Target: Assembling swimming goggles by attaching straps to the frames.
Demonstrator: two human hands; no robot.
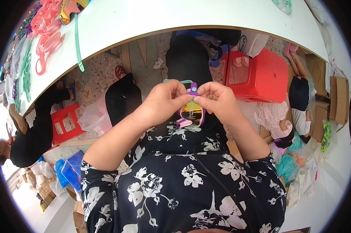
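Note:
Both of my hands are raised over my lap, fingertips pinched close together on a pair of swimming goggles (pixel 193 110). The goggles have a purple and pale pink frame and yellow mirrored lenses, and they hang below my fingers. My left hand (pixel 164 99) is closed on the left side of the purple buckle end (pixel 193 89), which carries a light green round spot. Closed on its other side is my right hand (pixel 219 101), thumb and forefinger pressed together. A teal strap (pixel 183 81) loops out behind my left fingers. Exactly what sits between the fingertips is hidden.
A curved white table (pixel 144 19) lies ahead, with coral pink straps (pixel 47 23), mirrored goggles (pixel 69 11) and a teal strap (pixel 78 46) at left. A red stool (pixel 264 75) stands at right, another red stool (pixel 67 124) at left. People sit on both sides. Cardboard boxes (pixel 338 97) are far right.

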